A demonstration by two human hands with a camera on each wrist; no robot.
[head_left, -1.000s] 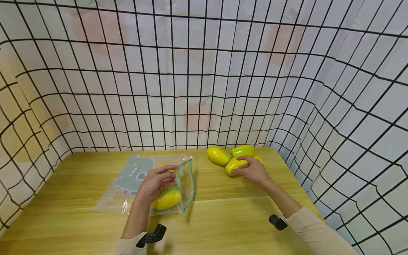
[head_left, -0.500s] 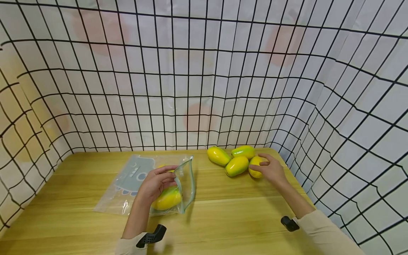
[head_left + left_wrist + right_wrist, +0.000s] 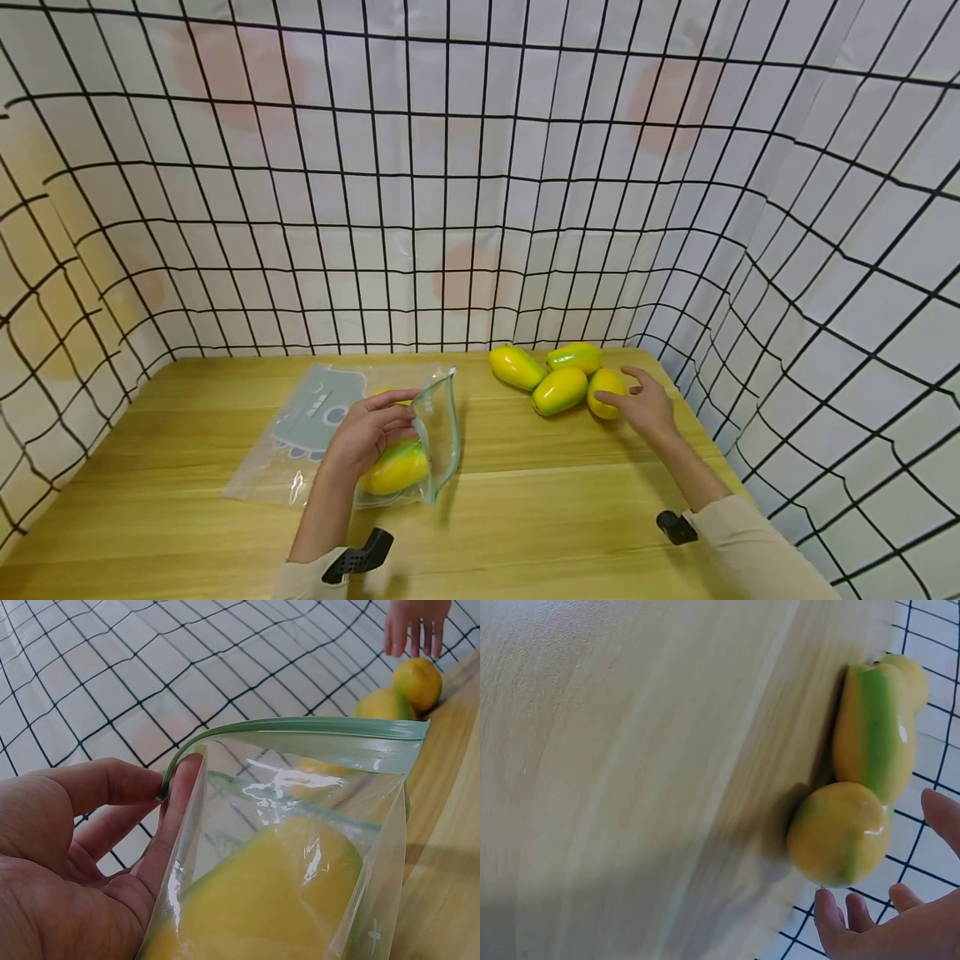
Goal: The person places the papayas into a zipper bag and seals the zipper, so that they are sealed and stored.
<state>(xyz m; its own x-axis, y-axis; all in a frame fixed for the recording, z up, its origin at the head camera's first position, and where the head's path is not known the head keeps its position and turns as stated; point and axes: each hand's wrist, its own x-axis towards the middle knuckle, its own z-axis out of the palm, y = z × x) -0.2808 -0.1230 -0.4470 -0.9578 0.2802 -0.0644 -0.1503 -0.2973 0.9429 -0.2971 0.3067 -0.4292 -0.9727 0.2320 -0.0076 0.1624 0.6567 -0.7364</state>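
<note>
My left hand pinches the green rim of a clear zip bag and holds its mouth open toward the right. One yellow-green mango lies inside the bag, seen close in the left wrist view as mango behind the plastic. Several more mangoes sit at the table's far right: mango, mango, mango. My right hand is open, its fingers spread around the rightmost mango, also seen as mango in the right wrist view. I cannot tell whether it touches.
The wooden table is fenced at the back and both sides by a white curtain with a black grid. The mangoes lie close to the table's right edge. A grey printed figure shows on the bag.
My right hand left the middle mango and moved right to the rightmost one, its fingers spreading around it. My left hand and the bag have stayed in place.
</note>
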